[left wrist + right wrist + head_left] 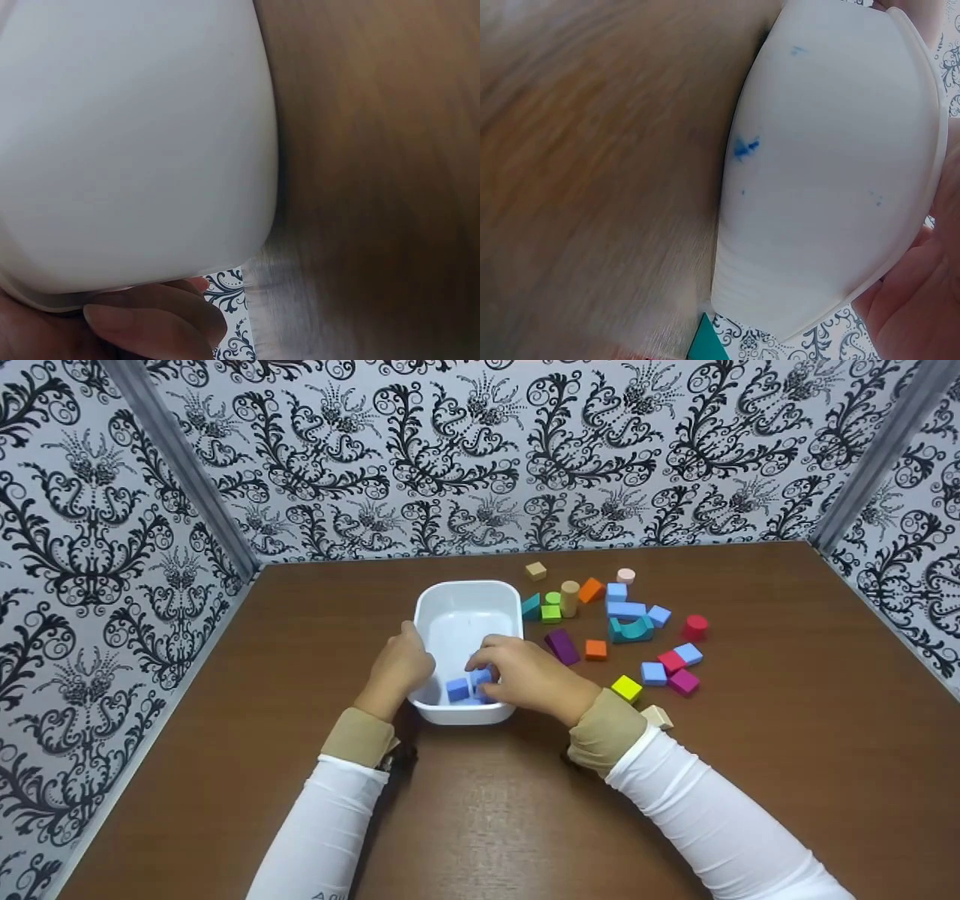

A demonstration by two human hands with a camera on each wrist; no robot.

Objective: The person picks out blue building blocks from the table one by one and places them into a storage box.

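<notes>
A white plastic tub [465, 604] sits on the table, with several blue blocks [457, 690] at its near end. My left hand [399, 664] grips the tub's left rim; in the left wrist view its fingers [142, 330] curl under the edge beside the smooth white wall. Over the right rim, my right hand [529, 675] reaches into the tub. Its thumb and fingers curl about a blue block [481, 676] there, partly hiding it. From the right wrist, the tub's outer wall [825, 165] shows blue marks, and part of the right hand [915, 292] lies along the rim.
Right of the tub, loose wooden blocks lie scattered on the brown table [480, 810]: a purple block [562, 646], a teal arch [631, 629], a red cylinder [695, 628], a yellow block [626, 688]. A pale block [657, 717] lies beside the right sleeve. Patterned walls [480, 457] enclose the table.
</notes>
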